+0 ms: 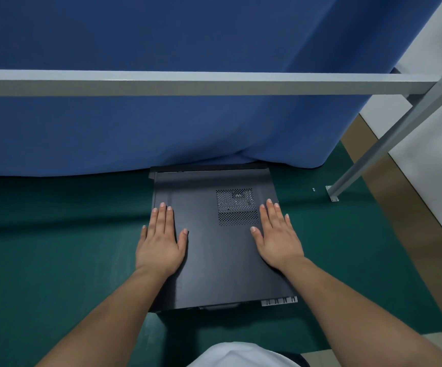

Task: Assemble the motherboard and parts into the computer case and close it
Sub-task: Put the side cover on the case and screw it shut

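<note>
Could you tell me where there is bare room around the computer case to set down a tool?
The green mat lies bare left of the computer case, from the blue curtain toward you. Right of the case it is bare up to the metal frame leg, bar small bits near its foot. The lid is crowded: left hand and right hand lie flat on it.

looks like a curtained-off workshop or lab booth: blue curtain (161,123) behind, grey metal frame (188,82), green mat (55,247) over the floor, white wall (431,144).
</note>
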